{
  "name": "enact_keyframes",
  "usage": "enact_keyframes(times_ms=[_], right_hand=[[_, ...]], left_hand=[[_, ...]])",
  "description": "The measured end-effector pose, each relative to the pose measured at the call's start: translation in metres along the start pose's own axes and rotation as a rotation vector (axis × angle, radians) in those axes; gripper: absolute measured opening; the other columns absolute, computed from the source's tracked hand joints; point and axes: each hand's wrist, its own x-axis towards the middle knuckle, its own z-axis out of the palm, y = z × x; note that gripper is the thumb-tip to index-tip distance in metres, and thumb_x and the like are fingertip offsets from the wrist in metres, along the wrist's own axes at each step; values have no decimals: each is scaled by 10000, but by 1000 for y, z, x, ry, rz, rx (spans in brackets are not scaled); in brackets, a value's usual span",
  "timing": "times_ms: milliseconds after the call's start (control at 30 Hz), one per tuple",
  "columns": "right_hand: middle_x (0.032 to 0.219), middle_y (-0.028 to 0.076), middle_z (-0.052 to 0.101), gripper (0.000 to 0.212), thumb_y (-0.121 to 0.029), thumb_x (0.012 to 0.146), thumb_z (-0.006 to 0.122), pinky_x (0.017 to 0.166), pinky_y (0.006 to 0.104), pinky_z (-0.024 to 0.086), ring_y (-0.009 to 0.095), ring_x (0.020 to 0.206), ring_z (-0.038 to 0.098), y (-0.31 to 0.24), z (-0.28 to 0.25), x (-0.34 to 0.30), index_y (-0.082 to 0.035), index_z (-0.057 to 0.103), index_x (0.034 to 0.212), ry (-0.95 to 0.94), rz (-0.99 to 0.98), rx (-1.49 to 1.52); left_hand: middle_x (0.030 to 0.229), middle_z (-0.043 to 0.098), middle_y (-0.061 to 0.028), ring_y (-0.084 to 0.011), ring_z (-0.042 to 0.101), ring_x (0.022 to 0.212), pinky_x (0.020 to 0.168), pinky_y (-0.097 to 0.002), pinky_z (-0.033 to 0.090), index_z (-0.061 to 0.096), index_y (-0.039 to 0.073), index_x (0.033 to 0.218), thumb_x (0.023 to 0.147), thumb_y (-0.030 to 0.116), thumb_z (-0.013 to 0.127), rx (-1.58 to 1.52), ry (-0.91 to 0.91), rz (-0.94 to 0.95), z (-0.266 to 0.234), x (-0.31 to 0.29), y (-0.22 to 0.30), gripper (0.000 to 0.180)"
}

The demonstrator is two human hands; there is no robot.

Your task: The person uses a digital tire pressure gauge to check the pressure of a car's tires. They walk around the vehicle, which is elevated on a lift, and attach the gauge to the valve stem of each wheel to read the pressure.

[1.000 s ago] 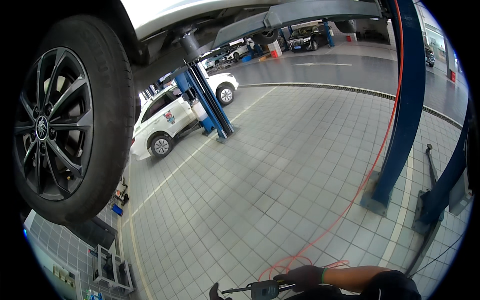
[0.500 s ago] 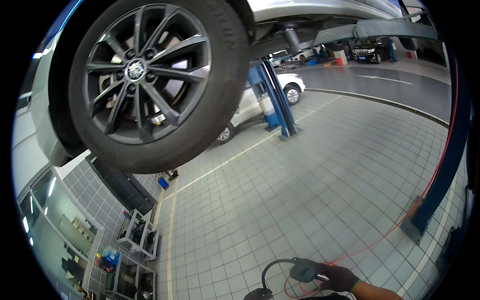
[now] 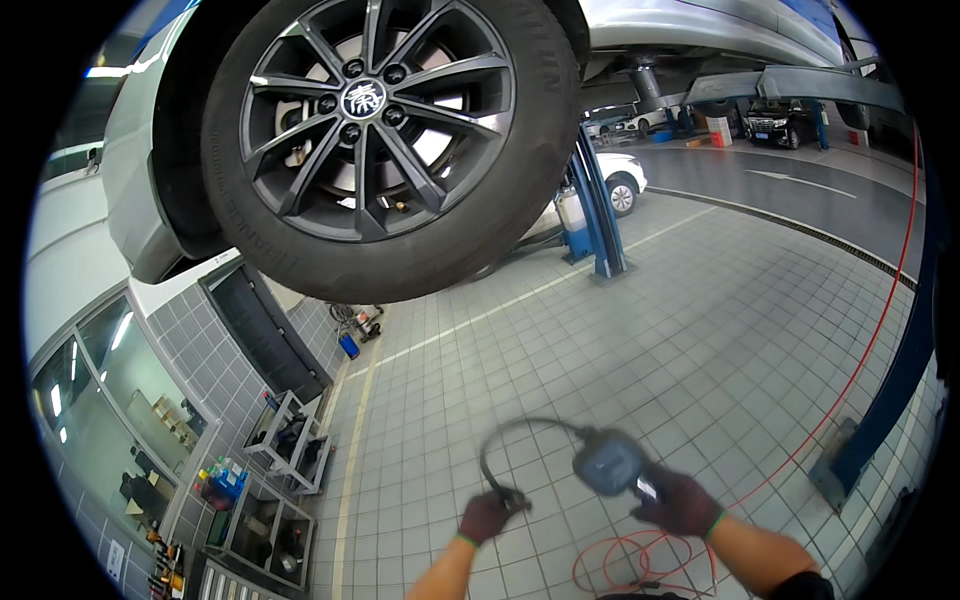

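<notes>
My right hand (image 3: 682, 505), in a dark red glove, is closed round the metal handle of a tire inflator gauge (image 3: 606, 462) with a dark, rounded head. A black hose (image 3: 522, 422) arches from the gauge to my gloved left hand (image 3: 486, 516), whose fingers are wrapped round its end; the chuck itself is too small to make out. Above and beyond both hands hangs the wheel (image 3: 400, 272) of a raised silver car, with dark spokes and a black tire. Both hands are apart from the tire. The valve stem cannot be picked out clearly.
Red air hose (image 3: 610, 545) lies coiled on the tiled floor below my right hand and runs up the blue lift post (image 3: 880, 400) on the right. Metal tool carts (image 3: 262, 540) stand at lower left. Another blue post (image 3: 598, 215) and a white car (image 3: 622, 185) are farther off.
Both hands have come up farther into view with the inflator gauge and its hose. The wheel now appears farther right and higher as the view has shifted.
</notes>
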Motion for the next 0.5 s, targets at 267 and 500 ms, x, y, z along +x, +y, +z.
enact_keyframes(times_ms=[267, 500], right_hand=[[924, 23, 663, 668, -178, 848, 799, 832, 313, 541, 126, 851, 620, -219, -75, 84, -43, 488, 1424, 134, -287, 254], [822, 27, 642, 446, -78, 834, 713, 648, 295, 505, 127, 732, 618, -260, -86, 96, -50, 558, 1252, 132, -290, 413]], left_hand=[[848, 710, -130, -270, 703, 784, 755, -388, 545, 723, 75, 950, 872, 388, 776, 130, 932, 461, -318, 63, 136, 326], [899, 749, -127, -249, 723, 839, 780, -380, 554, 725, 62, 1037, 867, 392, 795, -31, 934, 442, -401, 91, 186, 378]])
